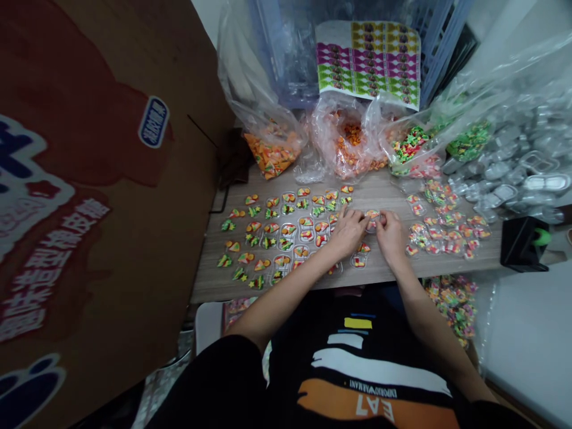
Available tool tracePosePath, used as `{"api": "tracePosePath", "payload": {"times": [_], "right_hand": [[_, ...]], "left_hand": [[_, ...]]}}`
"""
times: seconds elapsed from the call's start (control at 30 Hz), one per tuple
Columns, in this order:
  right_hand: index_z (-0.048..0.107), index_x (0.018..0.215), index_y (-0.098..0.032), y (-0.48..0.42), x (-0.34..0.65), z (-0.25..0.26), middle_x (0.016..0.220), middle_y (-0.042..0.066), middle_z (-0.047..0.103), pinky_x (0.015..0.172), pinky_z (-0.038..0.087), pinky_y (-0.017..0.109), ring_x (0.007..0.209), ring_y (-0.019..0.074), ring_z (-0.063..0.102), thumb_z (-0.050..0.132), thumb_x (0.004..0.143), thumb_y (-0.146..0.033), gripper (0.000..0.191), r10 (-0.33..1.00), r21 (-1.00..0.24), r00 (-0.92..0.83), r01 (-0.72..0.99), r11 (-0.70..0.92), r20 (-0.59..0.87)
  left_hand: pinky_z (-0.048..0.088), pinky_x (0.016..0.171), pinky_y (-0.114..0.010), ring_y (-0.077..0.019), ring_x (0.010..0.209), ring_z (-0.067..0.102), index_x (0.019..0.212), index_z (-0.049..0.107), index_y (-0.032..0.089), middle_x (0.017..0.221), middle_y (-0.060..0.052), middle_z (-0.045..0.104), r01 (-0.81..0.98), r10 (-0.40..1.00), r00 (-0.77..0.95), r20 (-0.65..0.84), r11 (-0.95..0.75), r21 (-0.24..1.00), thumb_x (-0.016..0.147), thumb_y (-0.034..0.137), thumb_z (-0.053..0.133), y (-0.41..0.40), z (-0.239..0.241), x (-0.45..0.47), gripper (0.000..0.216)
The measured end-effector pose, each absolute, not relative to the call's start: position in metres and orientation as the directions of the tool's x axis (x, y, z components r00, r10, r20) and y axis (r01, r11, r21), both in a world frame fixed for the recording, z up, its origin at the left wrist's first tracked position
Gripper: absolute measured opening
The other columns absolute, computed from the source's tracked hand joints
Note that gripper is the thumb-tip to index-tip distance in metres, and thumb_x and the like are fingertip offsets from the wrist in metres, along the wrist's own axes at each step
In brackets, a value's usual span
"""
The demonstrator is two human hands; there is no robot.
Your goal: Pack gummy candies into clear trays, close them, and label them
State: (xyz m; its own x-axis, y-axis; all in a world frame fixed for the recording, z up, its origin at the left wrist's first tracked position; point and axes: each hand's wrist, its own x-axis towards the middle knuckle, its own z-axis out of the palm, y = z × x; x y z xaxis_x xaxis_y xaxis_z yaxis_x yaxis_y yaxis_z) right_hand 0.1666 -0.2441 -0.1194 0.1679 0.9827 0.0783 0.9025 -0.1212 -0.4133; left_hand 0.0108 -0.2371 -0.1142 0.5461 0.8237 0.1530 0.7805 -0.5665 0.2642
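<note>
My left hand (350, 231) and my right hand (390, 233) meet over the wooden table (384, 196), fingers pinched on one small clear plastic capsule with candy inside (372, 217). Rows of filled and half-filled clear capsules with orange, green and red candies (286, 229) lie to the left of my hands. A cluster of closed capsules (442, 232) lies to the right.
Plastic bags of orange candies (272, 155), (353, 143) and of green and red candies (411, 146) stand at the table's back. A sticker sheet (369, 62) leans behind them. Empty clear shells (522, 161) are piled at the right. A big cardboard box (89, 196) stands at the left.
</note>
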Motion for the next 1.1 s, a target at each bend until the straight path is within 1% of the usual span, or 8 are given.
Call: {"api": "tracePosePath", "payload": {"times": [0.17, 0.27, 0.37, 0.47, 0.57, 0.73, 0.87, 1.1], "right_hand": [[0.062, 0.13, -0.019, -0.247, 0.16, -0.112, 0.115, 0.014, 0.066, 0.077, 0.043, 0.034, 0.097, 0.0262, 0.062, 0.041, 0.098, -0.02, 0.038, 0.995, -0.24, 0.095, 0.967, -0.088, 0.016], [0.06, 0.136, -0.017, -0.25, 0.154, -0.113, 0.114, 0.017, 0.065, 0.076, 0.044, 0.036, 0.1, 0.0287, 0.061, 0.034, 0.101, -0.018, 0.043, 0.998, -0.11, 0.052, 0.992, -0.056, -0.035], [0.056, 0.14, -0.012, -0.254, 0.151, -0.115, 0.117, 0.02, 0.063, 0.078, 0.044, 0.037, 0.104, 0.0298, 0.059, 0.032, 0.101, -0.017, 0.046, 1.0, -0.058, 0.012, 0.998, -0.013, -0.028], [0.057, 0.139, -0.013, -0.258, 0.154, -0.117, 0.117, 0.02, 0.063, 0.078, 0.045, 0.038, 0.104, 0.0298, 0.058, 0.034, 0.101, -0.02, 0.045, 1.0, -0.075, 0.012, 0.997, -0.01, 0.022], [0.06, 0.136, -0.015, -0.265, 0.16, -0.122, 0.128, 0.019, 0.062, 0.09, 0.045, 0.042, 0.114, 0.0311, 0.054, 0.04, 0.102, -0.027, 0.042, 0.993, -0.127, -0.038, 0.99, 0.053, 0.116], [0.055, 0.144, -0.022, -0.273, 0.171, -0.136, 0.149, 0.01, 0.055, 0.115, 0.022, 0.058, 0.143, 0.0331, 0.033, 0.041, 0.102, -0.03, 0.045, 0.969, -0.199, -0.147, 0.962, 0.186, 0.198], [0.059, 0.141, -0.027, -0.273, 0.179, -0.141, 0.147, 0.005, 0.058, 0.117, 0.011, 0.066, 0.146, 0.0344, 0.029, 0.042, 0.102, -0.033, 0.042, 0.973, -0.228, -0.132, 0.958, 0.175, 0.192], [0.06, 0.139, -0.029, -0.273, 0.185, -0.14, 0.148, 0.004, 0.057, 0.118, 0.013, 0.064, 0.147, 0.033, 0.028, 0.043, 0.102, -0.034, 0.041, 0.972, -0.26, -0.14, 0.947, 0.187, 0.19]], "left_hand": [[0.024, 0.121, -0.056, -0.0315, 0.138, 0.045, 0.142, 0.053, 0.011, 0.152, -0.016, 0.049, 0.766, 0.79, 0.6, 0.124, -0.612, 0.195, 0.1, 0.02, 0.042, -0.239, -0.119, 0.013, 0.044], [0.02, 0.123, -0.057, -0.0319, 0.147, 0.036, 0.148, 0.046, 0.006, 0.157, -0.017, 0.043, 0.733, 0.753, 0.653, 0.08, -0.655, 0.183, 0.099, 0.015, 0.038, -0.238, -0.122, 0.014, 0.05], [0.018, 0.123, -0.059, -0.031, 0.146, 0.038, 0.148, 0.046, 0.008, 0.157, -0.017, 0.044, 0.726, 0.745, 0.667, 0.034, -0.659, 0.199, 0.098, 0.015, 0.042, -0.235, -0.12, 0.014, 0.051], [0.018, 0.123, -0.059, -0.0303, 0.142, 0.043, 0.147, 0.049, 0.013, 0.156, -0.013, 0.047, 0.73, 0.755, 0.655, 0.023, -0.641, 0.239, 0.098, 0.021, 0.047, -0.233, -0.117, 0.012, 0.05], [0.02, 0.122, -0.059, -0.03, 0.139, 0.045, 0.145, 0.052, 0.015, 0.153, -0.012, 0.051, 0.728, 0.767, 0.64, 0.043, -0.623, 0.286, 0.1, 0.028, 0.049, -0.23, -0.116, 0.01, 0.046], [0.021, 0.121, -0.058, -0.0265, 0.127, 0.054, 0.133, 0.063, 0.023, 0.139, -0.008, 0.064, 0.708, 0.797, 0.597, 0.09, -0.576, 0.41, 0.097, 0.031, 0.059, -0.216, -0.115, 0.007, 0.037], [0.026, 0.117, -0.052, -0.0251, 0.119, 0.056, 0.12, 0.071, 0.024, 0.128, -0.006, 0.069, 0.685, 0.79, 0.607, 0.085, -0.575, 0.446, 0.093, 0.029, 0.064, -0.202, -0.112, 0.008, 0.028], [0.027, 0.115, -0.047, -0.0239, 0.119, 0.054, 0.125, 0.067, 0.024, 0.13, -0.006, 0.065, 0.693, 0.789, 0.608, 0.095, -0.585, 0.422, 0.094, 0.032, 0.062, -0.206, -0.113, 0.01, 0.033]]}}
